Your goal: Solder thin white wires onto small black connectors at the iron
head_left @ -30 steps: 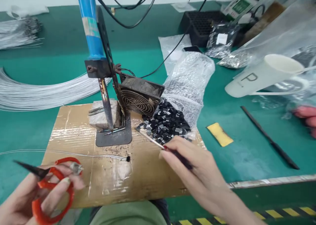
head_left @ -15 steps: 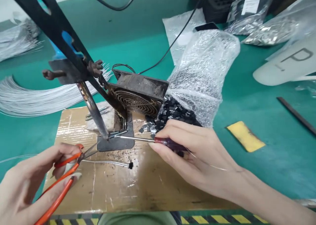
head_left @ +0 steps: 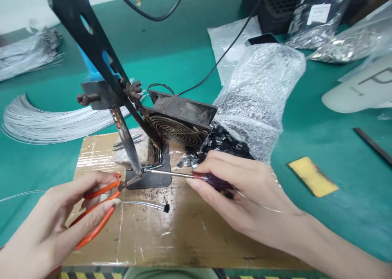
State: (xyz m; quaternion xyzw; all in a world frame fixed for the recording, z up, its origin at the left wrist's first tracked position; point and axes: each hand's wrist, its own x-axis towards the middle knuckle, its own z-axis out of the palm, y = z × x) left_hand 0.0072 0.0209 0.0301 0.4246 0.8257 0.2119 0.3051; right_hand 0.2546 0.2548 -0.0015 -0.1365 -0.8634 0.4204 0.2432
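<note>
My left hand [head_left: 76, 213] is closed round orange-handled scissors [head_left: 104, 207], whose blades are almost together at the lower end of the metal rod. In my right hand [head_left: 241, 193] is a screwdriver [head_left: 211, 180] with a dark red handle, its shaft pointing left to the same spot. A thin wire crosses the right hand. The clamped, stained metal rod [head_left: 125, 140] slants down to a dark plate [head_left: 159, 181]. Below the blades, thin pale wires [head_left: 143, 204] run from the left hand to a small black connector [head_left: 166, 208].
A black bracket [head_left: 92, 38] rises in front. Behind the plate stands a dusty fan [head_left: 183, 115], beside a bubble-wrap bag [head_left: 257, 87] and loose black pieces [head_left: 226, 142]. Wire bundles [head_left: 55, 126] lie left, a yellow sponge [head_left: 312, 177] right. Cardboard [head_left: 199, 238] covers the front.
The scissors have moved right, up to the rod's lower end, and their blades have closed together. The screwdriver tip is now at the rod's end too. The whole view has shifted slightly.
</note>
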